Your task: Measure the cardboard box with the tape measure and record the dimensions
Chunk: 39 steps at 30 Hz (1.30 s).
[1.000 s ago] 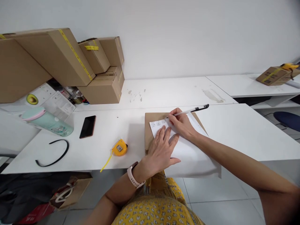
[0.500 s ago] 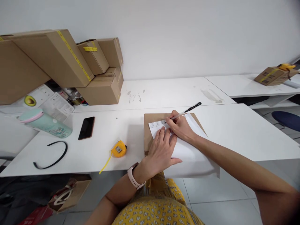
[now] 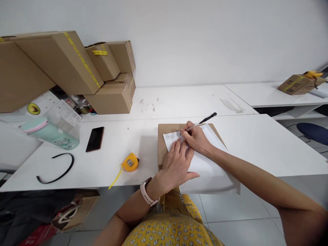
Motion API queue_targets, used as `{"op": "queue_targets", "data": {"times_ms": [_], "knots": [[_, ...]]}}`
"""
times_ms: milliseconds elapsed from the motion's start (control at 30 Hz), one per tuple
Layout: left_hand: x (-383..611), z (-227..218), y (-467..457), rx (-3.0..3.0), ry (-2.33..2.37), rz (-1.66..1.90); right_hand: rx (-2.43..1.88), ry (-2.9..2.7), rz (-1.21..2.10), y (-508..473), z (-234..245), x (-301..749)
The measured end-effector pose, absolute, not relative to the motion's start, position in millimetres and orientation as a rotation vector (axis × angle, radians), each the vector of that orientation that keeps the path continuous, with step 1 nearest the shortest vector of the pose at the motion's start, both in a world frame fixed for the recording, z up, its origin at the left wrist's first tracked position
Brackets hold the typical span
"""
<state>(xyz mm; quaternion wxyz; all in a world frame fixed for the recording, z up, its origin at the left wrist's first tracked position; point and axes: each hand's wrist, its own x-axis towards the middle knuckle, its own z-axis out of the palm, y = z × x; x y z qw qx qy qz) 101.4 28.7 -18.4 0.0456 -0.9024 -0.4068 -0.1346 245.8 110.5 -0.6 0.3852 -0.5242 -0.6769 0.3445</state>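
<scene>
The white sheet of paper [image 3: 205, 171] lies slantwise over a piece of brown cardboard [image 3: 162, 147] on the white table [image 3: 258, 147] before you, its near end hanging past the front edge. Your right hand [image 3: 196, 138] has its fingers pinched closed around a clear-barrelled pen [image 3: 208, 118], black at the upper end, with the tip down near the sheet's upper part; whether it touches is hidden. Your left hand [image 3: 178, 167] is spread flat on the paper, fingers slightly parted, grasping nothing.

If that left hand lifted, the overhanging end could drag the sheet askew; the cardboard's rim beneath might also make a stroke jump. Fresh ink could smear under your left fingertips, which lie just below the lines.

Small dark writing runs in columns along the paper's top, too fine to read. Further left, the yellow tape measure [image 3: 130, 163] bears a label and the mint-green tumbler [image 3: 52, 135] a printed design, neither legible. Behind the tumbler, a printed sheet [image 3: 66, 113] is likewise unreadable, beside an avocado picture [image 3: 33, 108]. On the stacked cartons [image 3: 110, 99], yellow tape [image 3: 82, 59] carries marks too tiny to make out.
</scene>
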Motion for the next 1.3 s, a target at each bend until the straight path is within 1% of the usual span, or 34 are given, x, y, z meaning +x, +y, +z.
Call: {"op": "queue_targets", "data": {"times_ms": [400,1300], "knots": [[101.2,-18.5,29.2,-2.762,-1.234,-0.407,-1.332,-1.776,0.811,111.0,0.6,244.8],[101.0,-18.3,28.9,-2.739,-1.237,-0.398,-1.365,-1.739,0.823,108.8,4.3,245.6]]}}
